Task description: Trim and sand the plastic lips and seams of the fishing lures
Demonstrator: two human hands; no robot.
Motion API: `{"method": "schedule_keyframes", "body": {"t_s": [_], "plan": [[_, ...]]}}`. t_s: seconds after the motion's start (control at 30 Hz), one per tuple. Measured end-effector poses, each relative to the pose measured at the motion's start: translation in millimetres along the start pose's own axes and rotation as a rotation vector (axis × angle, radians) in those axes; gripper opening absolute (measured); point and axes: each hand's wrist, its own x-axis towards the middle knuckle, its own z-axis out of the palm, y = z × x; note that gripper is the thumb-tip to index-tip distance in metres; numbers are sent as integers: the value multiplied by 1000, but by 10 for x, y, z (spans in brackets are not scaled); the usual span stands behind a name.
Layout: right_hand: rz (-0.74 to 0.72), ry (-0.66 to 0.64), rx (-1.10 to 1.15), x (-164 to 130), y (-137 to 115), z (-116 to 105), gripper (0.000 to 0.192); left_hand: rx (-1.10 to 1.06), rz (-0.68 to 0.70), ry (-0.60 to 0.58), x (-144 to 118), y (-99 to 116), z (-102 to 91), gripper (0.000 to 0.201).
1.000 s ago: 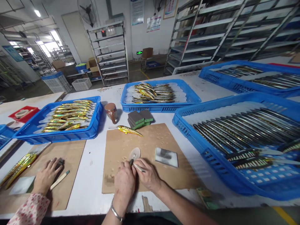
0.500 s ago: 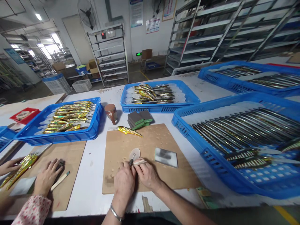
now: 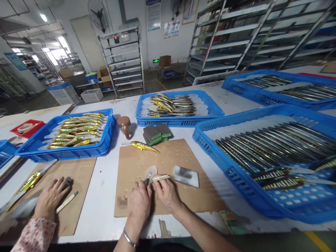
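Ahead, open brown board (image 3: 168, 157) between blue crates: one crate (image 3: 236, 168) close on the right, another crate (image 3: 105, 140) off left. Left hand (image 3: 139, 203) pinching a small tool (image 3: 147, 181) against a pale disc (image 3: 151, 171), right hand (image 3: 165, 192) pinching a wooden stick (image 3: 160, 177) just beside it. White table (image 3: 105, 182), shelving (image 3: 123, 59) behind, another person's hand (image 3: 51, 197) flat at left.

Bright, even light from the ceiling lamp (image 3: 43, 17) and far-left windows (image 3: 54, 54), soft shadows, wide-angle bending at edges, slight blur near left.
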Motion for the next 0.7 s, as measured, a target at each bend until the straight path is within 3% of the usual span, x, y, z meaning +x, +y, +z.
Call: {"method": "schedule_keyframes", "body": {"t_s": [0.43,0.7], "plan": [[11,-65,48,51,-75,-38,24,13,-2,-25,-1,37,8,33],[-77,-101,53,67,-89,-34,30,7,-11,-59,-13,61,-63,30]]}}
